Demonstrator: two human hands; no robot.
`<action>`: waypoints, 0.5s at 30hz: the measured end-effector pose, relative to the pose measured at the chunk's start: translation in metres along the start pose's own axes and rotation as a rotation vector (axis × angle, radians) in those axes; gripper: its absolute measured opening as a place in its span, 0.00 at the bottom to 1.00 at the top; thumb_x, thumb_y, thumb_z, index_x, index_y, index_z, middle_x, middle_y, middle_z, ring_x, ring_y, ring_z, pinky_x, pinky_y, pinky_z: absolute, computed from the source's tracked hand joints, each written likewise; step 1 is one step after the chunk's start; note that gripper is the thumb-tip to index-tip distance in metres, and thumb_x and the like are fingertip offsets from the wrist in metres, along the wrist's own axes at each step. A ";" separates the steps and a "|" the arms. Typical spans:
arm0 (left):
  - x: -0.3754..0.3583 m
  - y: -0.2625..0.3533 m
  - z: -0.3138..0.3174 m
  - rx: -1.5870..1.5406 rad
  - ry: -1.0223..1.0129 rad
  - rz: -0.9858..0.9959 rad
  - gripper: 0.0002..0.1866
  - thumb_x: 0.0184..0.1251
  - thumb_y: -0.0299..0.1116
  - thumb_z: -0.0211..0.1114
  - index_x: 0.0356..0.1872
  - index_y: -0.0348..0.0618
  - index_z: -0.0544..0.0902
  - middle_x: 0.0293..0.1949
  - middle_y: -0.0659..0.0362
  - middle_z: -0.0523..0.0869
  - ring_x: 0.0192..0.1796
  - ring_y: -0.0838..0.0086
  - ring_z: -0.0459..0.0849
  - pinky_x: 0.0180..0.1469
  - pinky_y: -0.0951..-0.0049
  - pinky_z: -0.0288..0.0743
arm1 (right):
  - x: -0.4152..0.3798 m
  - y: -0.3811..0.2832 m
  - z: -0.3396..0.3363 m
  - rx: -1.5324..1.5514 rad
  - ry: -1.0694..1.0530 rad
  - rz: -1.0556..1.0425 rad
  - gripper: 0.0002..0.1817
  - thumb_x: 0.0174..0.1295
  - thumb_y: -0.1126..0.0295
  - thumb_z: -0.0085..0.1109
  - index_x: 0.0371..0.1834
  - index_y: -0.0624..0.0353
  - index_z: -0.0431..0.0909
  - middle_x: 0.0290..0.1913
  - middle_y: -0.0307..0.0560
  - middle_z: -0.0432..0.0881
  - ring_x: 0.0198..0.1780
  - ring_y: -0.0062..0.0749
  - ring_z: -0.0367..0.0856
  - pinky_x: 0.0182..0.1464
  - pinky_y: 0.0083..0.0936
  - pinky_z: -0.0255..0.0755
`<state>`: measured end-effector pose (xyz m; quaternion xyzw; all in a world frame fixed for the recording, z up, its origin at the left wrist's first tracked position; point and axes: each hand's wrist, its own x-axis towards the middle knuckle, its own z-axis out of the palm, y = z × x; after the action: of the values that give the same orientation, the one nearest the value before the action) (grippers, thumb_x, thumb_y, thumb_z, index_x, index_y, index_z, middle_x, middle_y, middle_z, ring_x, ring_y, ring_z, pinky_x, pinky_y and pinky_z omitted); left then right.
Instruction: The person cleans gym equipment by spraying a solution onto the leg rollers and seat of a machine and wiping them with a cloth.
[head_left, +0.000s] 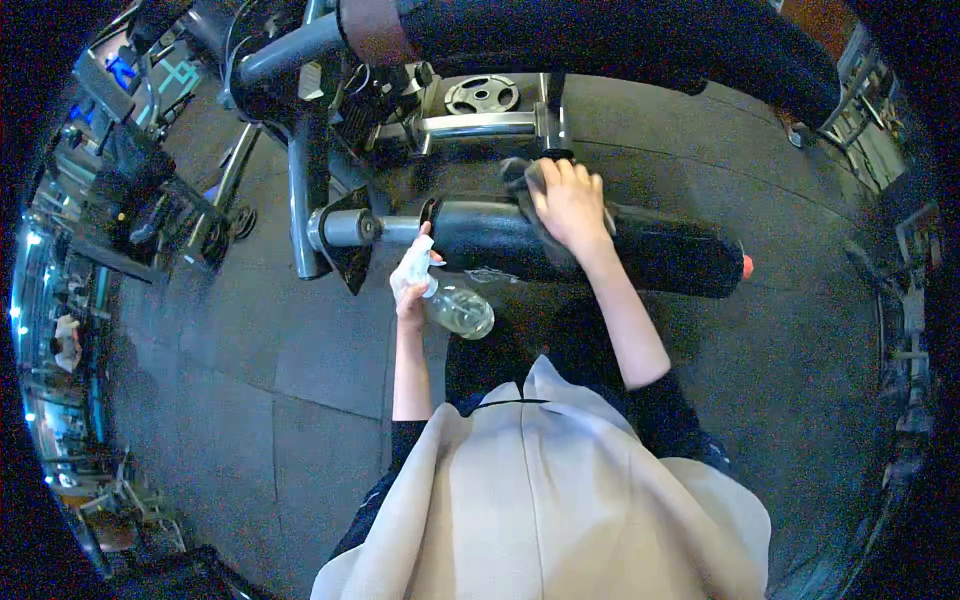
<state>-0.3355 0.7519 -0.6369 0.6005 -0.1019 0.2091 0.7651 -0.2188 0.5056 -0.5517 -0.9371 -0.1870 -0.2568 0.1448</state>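
A long black padded roller (670, 252) lies crosswise on a metal bar of a gym machine, with a red end cap at its right. My right hand (573, 205) is closed on a dark cloth (535, 190) that rests over the top of the roller. Left of the roller's lower side, my left hand (410, 285) is wrapped round the neck of a clear spray bottle (465, 312) with a white nozzle. The bottle tilts down to the right and holds some clear liquid.
A thick black pad (560, 40) crosses the top of the view. A blue-grey upright post (308, 190) stands left of the roller. Behind are a weight plate (481, 95) and a metal rack bar (480, 124). More gym machines line the left side.
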 end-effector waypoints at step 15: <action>-0.003 -0.013 -0.009 -0.097 0.011 -0.022 0.51 0.39 0.46 0.67 0.63 0.16 0.62 0.61 0.40 0.72 0.44 0.72 0.81 0.46 0.79 0.73 | -0.069 -0.016 -0.041 0.050 0.150 0.124 0.28 0.43 0.68 0.70 0.51 0.42 0.75 0.45 0.39 0.73 0.46 0.38 0.71 0.45 0.36 0.63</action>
<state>-0.3338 0.7579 -0.6518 0.5625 -0.1010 0.1987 0.7962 -0.2985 0.4855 -0.5520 -0.9210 -0.1237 -0.3122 0.1973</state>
